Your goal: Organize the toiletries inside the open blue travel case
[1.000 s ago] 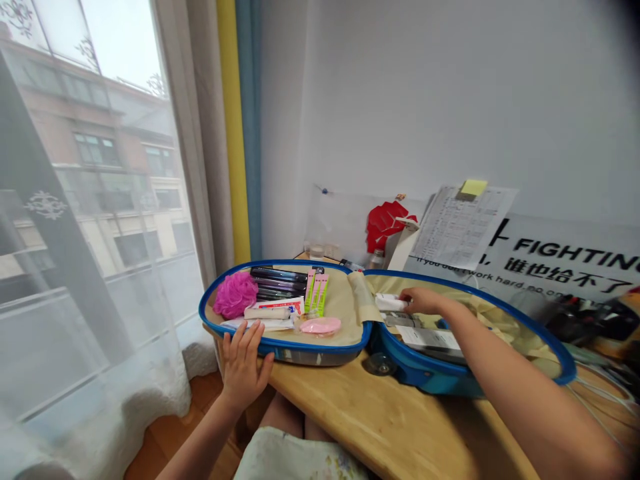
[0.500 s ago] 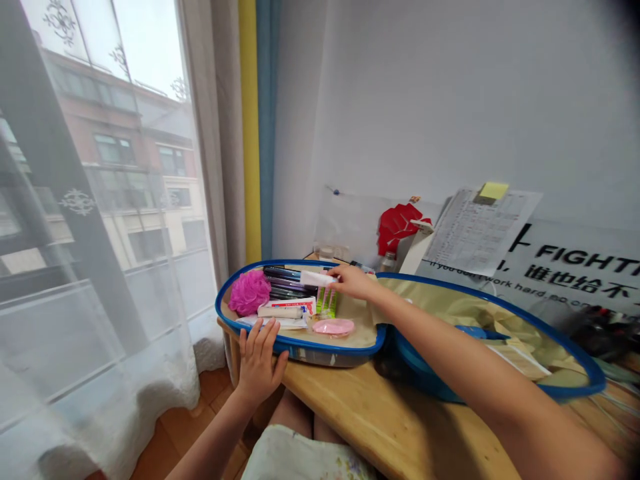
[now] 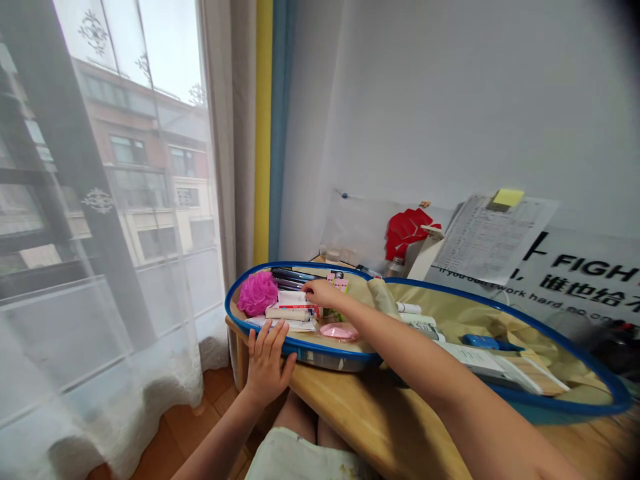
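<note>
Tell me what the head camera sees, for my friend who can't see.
A person's right hand reaches into an open blue-rimmed oval case on a wooden desk, touching white boxes beside a pink mesh bath puff. The left hand rests flat on the case's near rim.

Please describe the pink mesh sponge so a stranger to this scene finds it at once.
Find the open blue-rimmed case on the wooden desk by the window. At the window end of it sits the pink mesh sponge, the only round, fluffy thing there.
</note>
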Tool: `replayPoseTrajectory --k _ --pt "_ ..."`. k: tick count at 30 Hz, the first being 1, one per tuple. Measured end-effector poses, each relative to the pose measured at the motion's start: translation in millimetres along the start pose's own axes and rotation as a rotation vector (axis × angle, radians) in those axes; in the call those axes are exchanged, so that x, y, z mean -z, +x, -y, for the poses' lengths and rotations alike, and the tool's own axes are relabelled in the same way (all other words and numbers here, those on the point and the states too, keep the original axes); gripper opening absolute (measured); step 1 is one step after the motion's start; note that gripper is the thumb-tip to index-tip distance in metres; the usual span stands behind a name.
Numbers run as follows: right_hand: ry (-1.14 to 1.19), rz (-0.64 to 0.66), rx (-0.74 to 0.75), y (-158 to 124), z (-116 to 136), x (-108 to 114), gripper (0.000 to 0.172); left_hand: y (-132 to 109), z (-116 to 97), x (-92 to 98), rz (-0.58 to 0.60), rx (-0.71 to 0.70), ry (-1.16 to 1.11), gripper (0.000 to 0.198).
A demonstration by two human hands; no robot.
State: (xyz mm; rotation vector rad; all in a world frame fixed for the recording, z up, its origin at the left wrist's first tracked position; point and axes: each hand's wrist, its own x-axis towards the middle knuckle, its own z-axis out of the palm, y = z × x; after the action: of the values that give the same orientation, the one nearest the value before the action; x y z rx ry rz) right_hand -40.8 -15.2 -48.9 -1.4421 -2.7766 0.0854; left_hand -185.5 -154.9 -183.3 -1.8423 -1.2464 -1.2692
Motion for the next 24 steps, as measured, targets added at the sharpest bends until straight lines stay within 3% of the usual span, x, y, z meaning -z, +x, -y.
replayPoseTrajectory --k 6,9,13,17,20,24 --pt "0.063 -0.019 0.001 -2 1 2 0.03 1 0 0.8 -0.005 -0.018 0.003 0.06" --pt "0.109 -0.067 -0.027 -8 -14 16 0.03 1 1 0.9 -0.007 -0.023 0.006 0.06" --pt "0.157 -0.134 -0.16 -33 -70 49 0.032 0 1 0.2 0.002 -0.013 0.001 0.061" --pt "0.2 -0.105 -0.325 -84 -142 70 0.035 0 1 0.1 -0.003 -0.018 -0.003 0.061" --pt "0.254 0.015 -0.39 -130 -179 63 0.037 0 1 0.5 -0.009 -0.023 -0.001 0.061" --pt "0.31 0.221 -0.427 -177 -202 38 0.037 1 2 0.3 -0.012 -0.031 -0.001 0.061"
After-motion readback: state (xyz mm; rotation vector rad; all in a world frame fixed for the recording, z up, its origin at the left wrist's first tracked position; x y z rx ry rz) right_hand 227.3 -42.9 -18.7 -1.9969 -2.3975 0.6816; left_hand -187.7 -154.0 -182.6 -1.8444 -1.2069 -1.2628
